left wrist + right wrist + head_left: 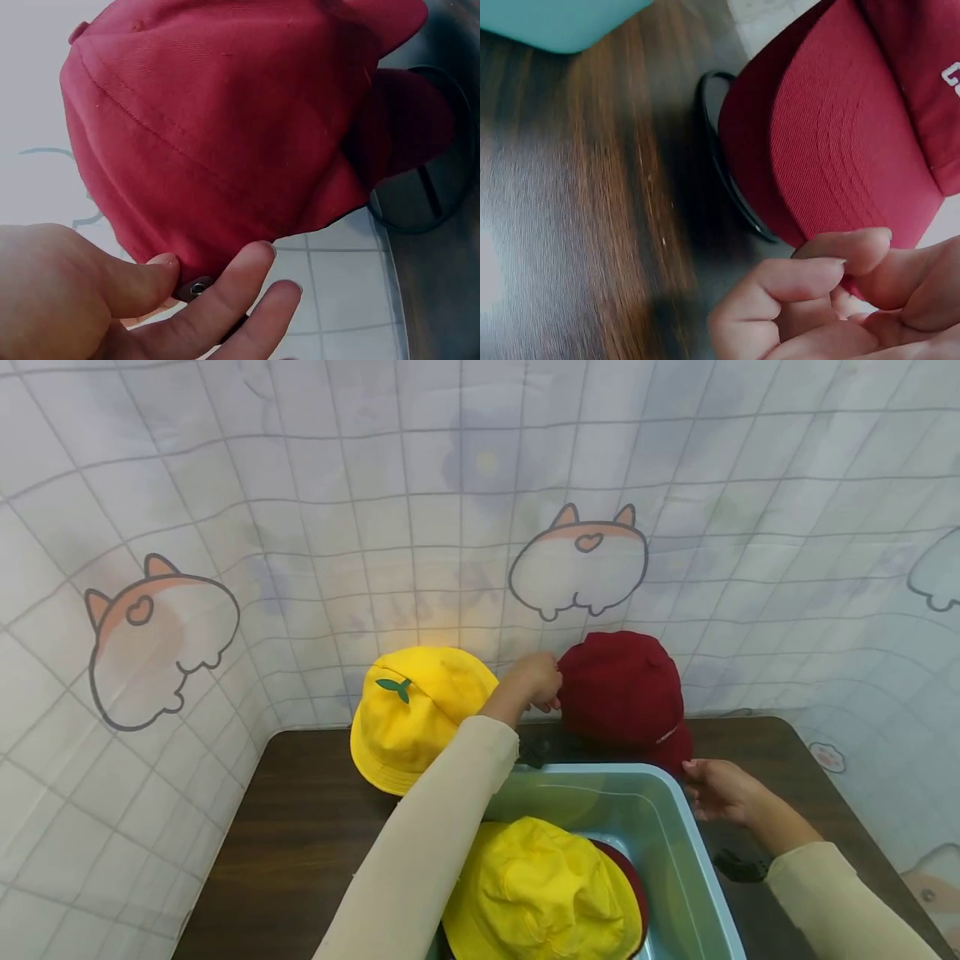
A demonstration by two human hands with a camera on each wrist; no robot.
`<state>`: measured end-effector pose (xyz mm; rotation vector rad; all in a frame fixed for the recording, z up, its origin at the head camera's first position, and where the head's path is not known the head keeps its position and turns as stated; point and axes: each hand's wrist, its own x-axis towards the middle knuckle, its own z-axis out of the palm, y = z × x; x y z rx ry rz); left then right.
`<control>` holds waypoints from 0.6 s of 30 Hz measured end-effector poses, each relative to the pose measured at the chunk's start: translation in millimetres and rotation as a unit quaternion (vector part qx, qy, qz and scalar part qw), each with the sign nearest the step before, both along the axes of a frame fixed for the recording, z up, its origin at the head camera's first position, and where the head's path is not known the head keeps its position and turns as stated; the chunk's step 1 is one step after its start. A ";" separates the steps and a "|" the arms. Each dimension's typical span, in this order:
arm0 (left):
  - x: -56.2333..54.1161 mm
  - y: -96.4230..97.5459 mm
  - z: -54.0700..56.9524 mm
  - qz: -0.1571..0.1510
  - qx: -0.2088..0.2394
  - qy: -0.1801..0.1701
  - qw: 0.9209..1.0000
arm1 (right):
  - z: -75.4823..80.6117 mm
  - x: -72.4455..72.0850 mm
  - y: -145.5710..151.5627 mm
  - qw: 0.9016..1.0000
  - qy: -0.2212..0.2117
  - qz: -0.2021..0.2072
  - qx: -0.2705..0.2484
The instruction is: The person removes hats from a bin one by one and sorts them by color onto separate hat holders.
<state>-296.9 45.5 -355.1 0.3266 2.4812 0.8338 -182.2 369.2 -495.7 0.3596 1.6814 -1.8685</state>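
Observation:
A dark red baseball cap [618, 689] is at the back of the table, held between both hands. My left hand [536, 681] pinches its back edge, thumb near a metal snap in the left wrist view. At the front, my right hand [723, 789] pinches the corner of the brim [847, 142] between thumb and finger. Under this cap, a second dark red brim [416, 120] shows in the left wrist view, above a thin black ring [469, 180] on the tabletop.
A light green tub [652, 785] stands in front, containing a yellow hat [547, 893] over a dark red edge. Back left is a yellow bucket hat [405, 718] with a green sprout. The brown wooden table [292, 843] backs onto a patterned white curtain [420, 527].

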 end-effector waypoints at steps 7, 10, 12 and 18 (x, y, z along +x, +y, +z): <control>-0.2 0.0 -4.9 0.027 0.021 -0.013 0.999 | -3.0 -5.8 -11.8 0.999 -0.020 -0.004 -0.036; 1.5 2.9 -6.8 0.028 0.025 -0.011 0.999 | -3.3 -4.7 -11.7 0.998 -0.027 -0.012 -0.049; 2.6 5.4 -8.2 0.028 0.024 -0.011 0.999 | -4.0 -4.2 -11.3 0.998 -0.032 -0.017 -0.057; 4.6 12.3 -6.0 0.020 -0.002 -0.016 1.000 | -4.7 -3.8 -9.3 0.997 -0.030 -0.015 -0.064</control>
